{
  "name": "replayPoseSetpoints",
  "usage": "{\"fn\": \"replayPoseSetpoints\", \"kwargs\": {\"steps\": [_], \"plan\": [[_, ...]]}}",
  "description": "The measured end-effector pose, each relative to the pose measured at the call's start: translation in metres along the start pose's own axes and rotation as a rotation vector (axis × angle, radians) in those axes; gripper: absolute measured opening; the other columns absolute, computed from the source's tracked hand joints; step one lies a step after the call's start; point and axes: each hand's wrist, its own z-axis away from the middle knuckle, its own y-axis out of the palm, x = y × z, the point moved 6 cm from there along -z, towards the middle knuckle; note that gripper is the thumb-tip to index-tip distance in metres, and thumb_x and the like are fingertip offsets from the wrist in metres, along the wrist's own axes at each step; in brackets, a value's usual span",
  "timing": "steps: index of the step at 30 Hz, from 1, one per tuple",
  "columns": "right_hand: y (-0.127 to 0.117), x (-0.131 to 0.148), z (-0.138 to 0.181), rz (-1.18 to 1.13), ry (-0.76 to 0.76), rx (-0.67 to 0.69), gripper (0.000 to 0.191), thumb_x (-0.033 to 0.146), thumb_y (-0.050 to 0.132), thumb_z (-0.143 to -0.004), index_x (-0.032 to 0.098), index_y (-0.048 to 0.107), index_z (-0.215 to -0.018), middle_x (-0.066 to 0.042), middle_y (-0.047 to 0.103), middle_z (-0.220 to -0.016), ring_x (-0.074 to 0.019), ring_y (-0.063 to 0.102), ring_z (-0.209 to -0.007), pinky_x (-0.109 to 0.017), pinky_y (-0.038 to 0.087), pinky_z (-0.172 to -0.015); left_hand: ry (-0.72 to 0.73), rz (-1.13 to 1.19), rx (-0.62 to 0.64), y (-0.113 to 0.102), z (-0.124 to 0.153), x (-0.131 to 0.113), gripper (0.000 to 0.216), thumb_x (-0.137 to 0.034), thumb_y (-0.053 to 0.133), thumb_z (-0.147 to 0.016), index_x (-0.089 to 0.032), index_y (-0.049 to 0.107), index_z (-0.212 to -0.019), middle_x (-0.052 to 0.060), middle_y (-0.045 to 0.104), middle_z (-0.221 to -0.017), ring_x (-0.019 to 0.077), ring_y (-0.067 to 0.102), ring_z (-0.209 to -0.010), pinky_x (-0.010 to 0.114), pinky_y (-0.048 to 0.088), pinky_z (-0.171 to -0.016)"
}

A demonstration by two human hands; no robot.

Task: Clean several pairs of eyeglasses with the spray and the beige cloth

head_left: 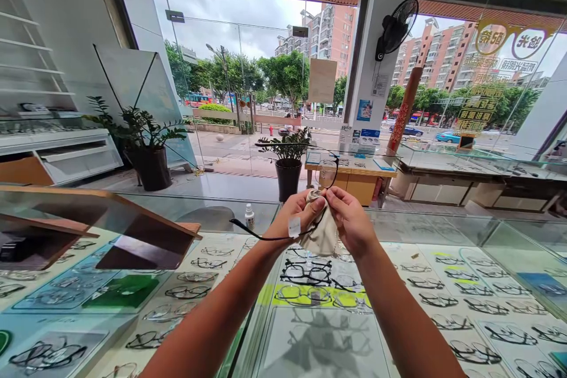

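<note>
A pair of black-framed eyeglasses [336,163] is held up over a glass display counter, turned on its side. One lens rim sticks up above my fingers, and the dark temples reach out to the left. My left hand [293,215] is closed on a beige cleaning cloth [319,237], pinched around the lower part of the glasses. From the other side, my right hand [353,223] pinches the frame near its middle, fingertips close to the cloth. A small white tag [294,227] is by the left wrist. The lower lens is hidden by cloth and fingers.
Many eyeglasses [305,271] lie in rows under the glass counter top [319,342]. A small white bottle [250,216] stands beyond my left forearm. A wooden-edged stand [146,207] rises at left. Potted plants [289,177], more counters and a glass storefront lie farther off.
</note>
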Motion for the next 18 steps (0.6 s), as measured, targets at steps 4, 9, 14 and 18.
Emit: {"fn": "replayPoseSetpoints", "kwargs": {"steps": [4, 9, 14, 18], "plan": [[-0.008, -0.001, -0.005, 0.014, -0.031, -0.042, 0.039, 0.043, 0.101, -0.062, 0.02, 0.076, -0.081, -0.001, 0.076, -0.082, -0.0138, 0.066, -0.072, -0.027, 0.056, -0.073, -0.057, 0.019, 0.064, -0.002, -0.003, 0.004, 0.054, -0.057, 0.085, -0.082, -0.013, 0.073, -0.111, 0.003, 0.068, -0.082, 0.0153, 0.062, -0.078, 0.025, 0.049, -0.076], [-0.026, 0.005, -0.011, 0.165, -0.118, -0.129, 0.038, 0.05, 0.096, -0.065, 0.021, 0.079, -0.085, -0.001, 0.076, -0.082, -0.0136, 0.058, -0.069, -0.029, 0.049, -0.068, -0.162, -0.02, 0.178, -0.017, -0.003, 0.001, 0.05, -0.058, 0.083, -0.084, -0.012, 0.075, -0.103, 0.006, 0.072, -0.089, 0.0155, 0.063, -0.079, 0.025, 0.05, -0.075], [-0.036, 0.019, -0.012, 0.341, -0.26, -0.169, 0.028, 0.047, 0.089, -0.075, 0.022, 0.082, -0.086, -0.002, 0.078, -0.091, -0.0145, 0.055, -0.075, -0.03, 0.042, -0.071, -0.158, -0.007, 0.101, -0.04, -0.004, -0.01, 0.047, -0.055, 0.083, -0.085, -0.012, 0.075, -0.101, 0.006, 0.073, -0.088, 0.0146, 0.064, -0.078, 0.025, 0.052, -0.075], [-0.033, 0.032, -0.006, 0.458, -0.279, -0.077, 0.022, 0.046, 0.087, -0.079, 0.024, 0.081, -0.083, -0.002, 0.077, -0.088, -0.0185, 0.059, -0.082, -0.033, 0.045, -0.079, -0.139, 0.044, 0.002, -0.059, -0.002, -0.023, 0.045, -0.051, 0.089, -0.081, -0.012, 0.075, -0.097, 0.006, 0.073, -0.086, 0.0131, 0.066, -0.077, 0.021, 0.053, -0.072]]}}
